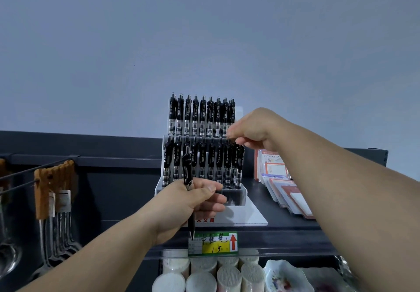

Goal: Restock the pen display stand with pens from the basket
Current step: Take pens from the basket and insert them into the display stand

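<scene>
Left hand (191, 201) grips spare pen (187, 169) mid-barrel.
Right hand (254, 128) pinches top of racked pen (239, 162), display stand (250, 216) right edge. Likely light, stiff, slick: hold barrel.

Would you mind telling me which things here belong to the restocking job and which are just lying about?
Job: left hand gripping loose pen, right hand pinching end pen, racked pens, display stand.
Lying about: price label, card packs, hanging utensils, swab tubs, dish.
</scene>
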